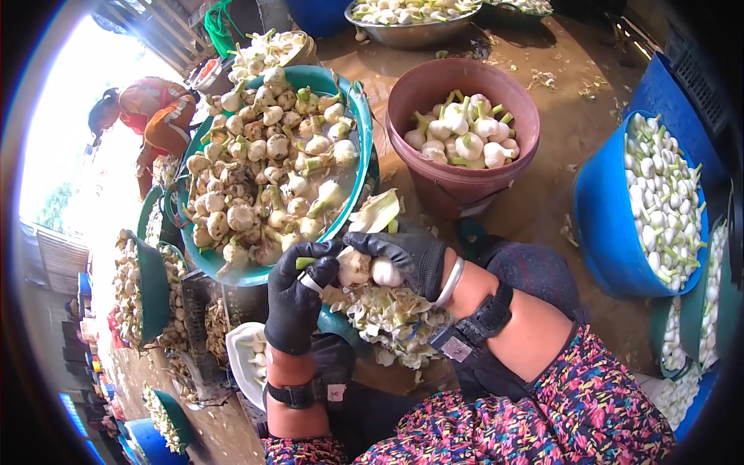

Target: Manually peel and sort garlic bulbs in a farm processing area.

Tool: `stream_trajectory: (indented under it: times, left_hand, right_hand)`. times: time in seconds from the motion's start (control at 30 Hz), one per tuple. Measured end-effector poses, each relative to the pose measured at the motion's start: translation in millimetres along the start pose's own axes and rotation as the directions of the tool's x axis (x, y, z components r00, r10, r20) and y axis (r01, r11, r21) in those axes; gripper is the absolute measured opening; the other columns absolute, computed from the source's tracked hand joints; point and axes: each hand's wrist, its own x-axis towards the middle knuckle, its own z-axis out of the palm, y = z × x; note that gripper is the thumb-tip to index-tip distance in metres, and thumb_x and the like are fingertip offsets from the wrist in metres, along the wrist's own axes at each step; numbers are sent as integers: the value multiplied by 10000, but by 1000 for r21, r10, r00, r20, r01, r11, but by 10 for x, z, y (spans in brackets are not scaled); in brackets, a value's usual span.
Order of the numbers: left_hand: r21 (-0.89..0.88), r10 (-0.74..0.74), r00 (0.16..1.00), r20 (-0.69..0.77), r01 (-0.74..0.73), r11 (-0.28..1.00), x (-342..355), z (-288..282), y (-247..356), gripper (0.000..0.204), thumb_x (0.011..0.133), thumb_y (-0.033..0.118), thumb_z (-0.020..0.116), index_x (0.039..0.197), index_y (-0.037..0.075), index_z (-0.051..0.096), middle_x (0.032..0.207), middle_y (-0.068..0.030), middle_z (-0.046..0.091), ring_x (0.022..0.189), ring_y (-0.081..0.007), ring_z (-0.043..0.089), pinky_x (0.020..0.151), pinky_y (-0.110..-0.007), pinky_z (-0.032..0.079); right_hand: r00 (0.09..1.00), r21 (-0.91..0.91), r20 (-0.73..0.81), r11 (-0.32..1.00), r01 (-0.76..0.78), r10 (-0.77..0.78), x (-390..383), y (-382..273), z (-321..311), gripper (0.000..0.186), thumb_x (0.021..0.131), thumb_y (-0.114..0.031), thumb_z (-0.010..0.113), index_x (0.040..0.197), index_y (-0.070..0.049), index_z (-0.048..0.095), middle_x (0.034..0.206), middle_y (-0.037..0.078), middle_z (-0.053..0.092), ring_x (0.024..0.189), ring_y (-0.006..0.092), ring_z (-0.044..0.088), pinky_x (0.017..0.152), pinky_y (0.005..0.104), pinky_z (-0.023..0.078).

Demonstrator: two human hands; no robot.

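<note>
Broadly, the biggest thing is the teal tub (364, 147) at far left, full of soil-stained garlic bulbs; the blue tub (608, 225) of clean white ones stands at right, and the pink bucket (446, 174) sits between them. A heap of papery skins (391, 318) lies just below the hands. The right hand (407, 260), black-gloved, curls its fingers over two bulbs in the near middle; the left hand (298, 298), gloved alike, closes on a short green stalk (304, 264). The brownish bulb (354, 269) sits between the hands, rounded, with patchy, dirty skin. The white bulb (387, 272) beside it, on the right, looks smooth and clean. The stalk's long axis runs roughly left to right, its cut end pointing left; gloves hide whether it joins the brownish bulb, and both bulbs' axes are unclear.
</note>
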Motion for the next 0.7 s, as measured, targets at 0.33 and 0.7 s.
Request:
stream_trajectory:
  times: [0.33, 0.7]
  left_hand:
    - [615, 556, 826, 98, -489, 618, 137, -269, -186, 263, 808, -121, 524, 1019, 14, 607, 903, -65, 545, 691, -96, 514, 575, -207, 443]
    - [-373, -201, 977, -71, 161, 914, 69, -4, -41, 227, 837, 155, 603, 995, -5, 572, 794, -64, 586, 575, -124, 544, 548, -274, 496]
  right_hand:
    - [549, -621, 589, 767, -162, 593, -63, -222, 152, 524, 728, -287, 644, 1162, -27, 508, 1051, 211, 587, 979, 370, 560, 830, 401, 444]
    - [987, -91, -154, 995, 34, -48, 20, -114, 60, 299, 755, -107, 657, 1041, -53, 587, 896, 139, 617, 821, 264, 618, 758, 347, 479]
